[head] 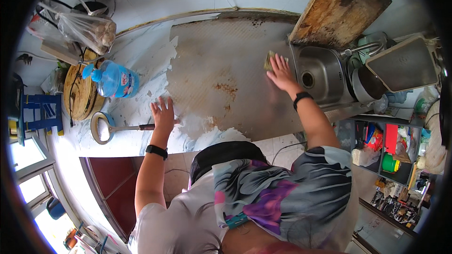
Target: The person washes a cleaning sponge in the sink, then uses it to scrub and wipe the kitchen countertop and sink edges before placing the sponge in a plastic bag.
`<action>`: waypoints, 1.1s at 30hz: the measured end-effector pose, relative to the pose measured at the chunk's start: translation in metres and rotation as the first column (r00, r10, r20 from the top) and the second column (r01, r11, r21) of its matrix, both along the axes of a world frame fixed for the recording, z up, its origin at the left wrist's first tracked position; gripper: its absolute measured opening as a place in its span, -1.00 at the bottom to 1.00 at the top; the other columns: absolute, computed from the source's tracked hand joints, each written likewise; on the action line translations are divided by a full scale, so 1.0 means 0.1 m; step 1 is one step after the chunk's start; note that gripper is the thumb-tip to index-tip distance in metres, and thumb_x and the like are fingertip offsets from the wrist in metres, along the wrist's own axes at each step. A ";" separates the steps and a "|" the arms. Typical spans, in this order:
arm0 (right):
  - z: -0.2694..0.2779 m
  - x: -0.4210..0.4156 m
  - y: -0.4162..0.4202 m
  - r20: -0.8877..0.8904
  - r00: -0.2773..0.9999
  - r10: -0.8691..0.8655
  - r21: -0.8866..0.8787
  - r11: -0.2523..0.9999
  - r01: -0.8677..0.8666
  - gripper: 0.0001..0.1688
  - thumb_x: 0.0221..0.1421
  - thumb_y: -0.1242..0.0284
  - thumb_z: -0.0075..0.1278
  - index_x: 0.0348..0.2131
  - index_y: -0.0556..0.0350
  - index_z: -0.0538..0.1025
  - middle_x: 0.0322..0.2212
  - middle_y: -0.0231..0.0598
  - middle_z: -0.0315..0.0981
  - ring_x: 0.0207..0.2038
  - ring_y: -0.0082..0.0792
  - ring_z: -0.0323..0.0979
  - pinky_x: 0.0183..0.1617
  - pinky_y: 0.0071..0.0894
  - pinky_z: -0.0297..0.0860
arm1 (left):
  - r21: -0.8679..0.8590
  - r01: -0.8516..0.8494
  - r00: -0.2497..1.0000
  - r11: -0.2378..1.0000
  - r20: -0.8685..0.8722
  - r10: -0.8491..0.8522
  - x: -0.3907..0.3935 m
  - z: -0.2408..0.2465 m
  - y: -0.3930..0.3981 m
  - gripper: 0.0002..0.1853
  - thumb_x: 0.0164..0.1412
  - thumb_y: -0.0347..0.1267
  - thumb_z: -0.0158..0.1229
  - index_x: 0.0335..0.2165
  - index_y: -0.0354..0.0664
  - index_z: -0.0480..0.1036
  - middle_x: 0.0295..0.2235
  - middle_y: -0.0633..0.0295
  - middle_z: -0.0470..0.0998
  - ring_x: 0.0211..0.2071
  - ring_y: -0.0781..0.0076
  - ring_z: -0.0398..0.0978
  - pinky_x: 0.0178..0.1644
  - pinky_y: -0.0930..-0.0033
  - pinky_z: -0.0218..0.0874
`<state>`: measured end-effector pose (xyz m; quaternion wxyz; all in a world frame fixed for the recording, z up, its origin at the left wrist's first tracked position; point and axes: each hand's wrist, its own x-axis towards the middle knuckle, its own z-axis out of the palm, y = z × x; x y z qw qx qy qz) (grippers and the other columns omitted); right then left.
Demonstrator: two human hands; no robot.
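Note:
My right hand (281, 74) lies flat with its fingers over a greenish-yellow scouring pad or folded cloth (269, 60). It presses the pad on the worn metal-grey counter surface (197, 56), just left of the sink. Brown rust-like stains (227, 91) mark the middle of that surface. My left hand (164, 114) rests with fingers spread near the torn left edge of the grey surface, holding nothing. Beneath its wrist passes the dark end of a long handle (132, 127), which leads to a round ladle or bowl (102, 128) with something white inside.
A stainless steel sink (323, 68) with pots (367, 84) beside it is at the right. A stained wooden board (342, 7) leans behind it. Left stand a blue plastic bottle (118, 79) and round cutting boards (79, 91). A plastic bag (88, 28) hangs above.

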<state>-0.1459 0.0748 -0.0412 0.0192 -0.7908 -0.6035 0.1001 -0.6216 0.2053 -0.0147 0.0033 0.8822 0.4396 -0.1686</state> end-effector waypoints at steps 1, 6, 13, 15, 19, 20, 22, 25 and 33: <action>-0.02 0.10 0.21 0.005 0.997 -0.074 -0.017 0.997 0.074 -0.21 0.08 -0.02 -0.36 0.17 -0.05 -0.09 0.20 -0.14 -0.41 0.24 -0.12 -0.42 0.25 -0.12 -0.38 | -0.001 -0.004 1.000 1.000 -0.017 0.004 0.00 0.00 -0.02 0.12 -0.43 -0.06 0.36 0.10 -0.18 -0.03 0.07 -0.27 0.00 0.03 -0.29 0.10 0.16 -0.12 -0.33; -0.05 0.11 1.28 -0.043 0.959 -0.280 -0.015 0.960 0.280 -0.16 0.06 -0.12 -0.45 0.18 -0.07 -0.11 0.21 -0.19 -0.44 0.24 -0.13 -0.44 0.25 -0.13 -0.42 | -0.001 -0.016 0.996 1.000 -0.091 0.016 0.06 -0.03 0.01 0.16 -0.43 -0.03 0.34 0.11 -0.24 -0.06 0.07 -0.31 -0.01 0.02 -0.26 0.14 0.18 -0.03 -0.32; -0.06 -0.81 2.36 0.021 0.996 -0.088 0.051 0.995 0.087 -0.11 0.03 -0.15 -0.45 0.17 -0.01 -0.09 0.21 -0.18 -0.39 0.25 -0.13 -0.45 0.24 -0.06 -0.44 | -0.035 -0.015 0.992 0.999 -0.128 0.010 0.14 0.09 0.01 0.10 -0.40 -0.07 0.33 0.07 -0.37 -0.03 0.02 -0.40 0.04 0.05 -0.27 0.08 0.17 -0.07 -0.32; -0.02 -1.18 2.54 0.005 1.000 0.012 0.083 0.996 -0.012 -0.12 0.03 -0.15 -0.44 0.17 0.00 -0.06 0.20 -0.17 -0.36 0.24 -0.13 -0.43 0.24 -0.06 -0.44 | -0.023 -0.010 0.990 1.000 -0.138 0.007 0.18 0.11 0.02 0.11 -0.40 -0.08 0.33 0.07 -0.39 -0.03 0.01 -0.36 0.08 0.07 -0.24 0.04 0.17 -0.09 -0.32; -0.02 -2.05 2.60 -0.065 0.951 0.303 0.174 0.941 -0.288 -0.13 0.02 -0.14 -0.40 0.15 0.01 0.01 0.19 -0.17 -0.29 0.24 -0.13 -0.39 0.25 -0.07 -0.43 | 0.029 0.047 0.994 0.998 -0.096 -0.044 0.13 0.02 0.01 0.20 -0.51 -0.02 0.36 0.06 -0.42 -0.03 -0.02 -0.34 0.13 0.10 -0.14 0.02 0.17 -0.06 -0.28; -0.05 -2.23 2.53 -0.073 0.931 0.359 0.195 0.920 -0.340 -0.13 0.01 -0.14 -0.39 0.14 0.01 0.02 0.19 -0.18 -0.28 0.24 -0.15 -0.38 0.25 -0.07 -0.43 | 0.012 0.054 0.994 0.998 -0.101 -0.053 0.16 0.06 0.03 0.16 -0.47 -0.05 0.35 0.06 -0.44 -0.02 -0.03 -0.31 0.16 0.11 -0.14 0.00 0.17 -0.08 -0.28; -0.05 -2.51 2.33 -0.089 0.856 0.509 0.210 0.850 -0.484 -0.14 0.01 -0.14 -0.37 0.14 0.00 0.03 0.19 -0.19 -0.26 0.24 -0.15 -0.36 0.25 -0.07 -0.42 | -0.001 0.066 0.992 0.998 -0.108 -0.066 0.17 0.07 0.06 0.13 -0.43 -0.07 0.34 0.05 -0.45 -0.01 -0.04 -0.27 0.19 0.11 -0.14 -0.01 0.16 -0.11 -0.28; -0.04 -2.63 1.94 -0.111 0.742 0.661 0.244 0.742 -0.625 -0.16 0.00 -0.11 -0.32 0.13 -0.01 0.05 0.19 -0.21 -0.24 0.24 -0.17 -0.33 0.25 -0.09 -0.41 | 0.009 0.089 0.990 0.996 -0.112 -0.088 0.11 -0.05 0.08 0.11 -0.41 -0.07 0.33 0.06 -0.45 -0.02 -0.03 -0.26 0.19 0.11 -0.14 -0.02 0.16 -0.10 -0.27; 0.24 -1.88 0.59 -0.200 0.573 0.795 0.121 0.600 -0.791 -0.21 -0.01 0.01 -0.18 0.13 -0.07 0.06 0.19 -0.23 -0.23 0.23 -0.19 -0.30 0.26 -0.13 -0.36 | 0.042 0.086 0.990 0.995 -0.119 -0.081 0.13 0.01 0.06 0.17 -0.48 -0.03 0.34 0.06 -0.46 -0.02 -0.03 -0.25 0.20 0.11 -0.13 0.00 0.15 -0.06 -0.22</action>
